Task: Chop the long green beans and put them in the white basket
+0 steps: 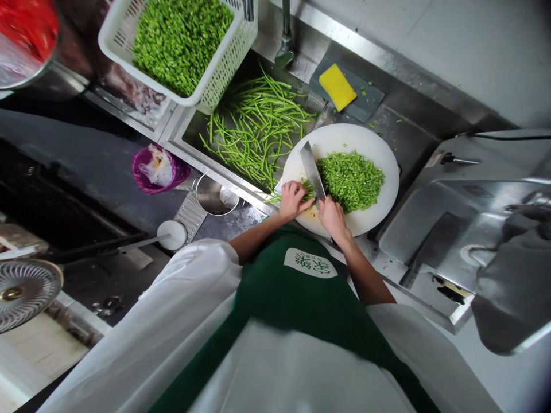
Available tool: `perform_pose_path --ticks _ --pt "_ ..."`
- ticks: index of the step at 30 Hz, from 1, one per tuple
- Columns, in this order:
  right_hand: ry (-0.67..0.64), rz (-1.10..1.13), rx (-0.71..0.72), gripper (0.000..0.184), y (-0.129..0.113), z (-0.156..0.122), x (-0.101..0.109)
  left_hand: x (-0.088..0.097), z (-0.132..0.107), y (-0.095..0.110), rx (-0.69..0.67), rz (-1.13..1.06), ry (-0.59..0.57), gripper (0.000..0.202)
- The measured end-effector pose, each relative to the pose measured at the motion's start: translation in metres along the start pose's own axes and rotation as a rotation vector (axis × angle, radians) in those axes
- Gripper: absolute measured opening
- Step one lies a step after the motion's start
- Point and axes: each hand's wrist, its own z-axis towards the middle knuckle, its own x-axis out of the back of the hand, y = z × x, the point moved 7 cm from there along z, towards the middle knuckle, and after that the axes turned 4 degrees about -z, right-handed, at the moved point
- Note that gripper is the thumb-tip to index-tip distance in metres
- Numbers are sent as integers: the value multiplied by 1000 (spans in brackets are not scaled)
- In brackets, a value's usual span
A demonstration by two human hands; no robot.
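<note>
A round white cutting board (370, 140) lies on the steel counter with a heap of chopped green beans (350, 179) on it. My right hand (332, 217) is closed round the handle of a cleaver (311, 169), whose blade rests on the board beside the heap. My left hand (293, 199) is curled down on a bunch of long green beans (306, 188) right next to the blade. More whole long beans (253, 129) lie in the steel sink to the left.
A white plastic basket (215, 74) of chopped beans sits on the sink's far rim. A yellow sponge (337, 86) lies behind the board by the tap (284, 40). A steel machine (465, 229) stands right. A purple bag (155, 168) and a metal fan (26, 289) are left.
</note>
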Motion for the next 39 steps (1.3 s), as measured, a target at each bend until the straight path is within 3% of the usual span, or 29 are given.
perform_pose_path --ticks 4,8,13,16,20,23,28,33,36,39 --pt "-3 11 -3 36 0 0 2 -16 -26 8 -121 48 -169 45" --pt "-10 23 9 37 -2 -1 1 -22 -31 12 -164 73 -189 37" --pt "-12 16 8 36 -3 0 2 -9 -23 5 -67 81 -81 31" --pt "-34 9 16 35 -4 -3 6 0 -23 5 -79 33 -47 25" --pt "-21 -15 -5 37 -4 -20 15 19 -16 -3 -15 -33 110 23" --pt "-3 -23 -7 36 -7 -35 18 21 -2 -9 9 -51 179 22" --pt "-50 -33 -13 33 -13 -38 7 -10 14 -8 -96 -94 30 23" --pt "-37 -9 -49 32 -18 -14 -5 -31 15 -13 -86 -127 -56 29" --pt "2 9 -14 32 -19 -4 -3 -30 19 -9 -56 -102 -111 31" --pt "2 19 90 31 -21 -9 1 -10 14 0 -44 -20 -121 34"
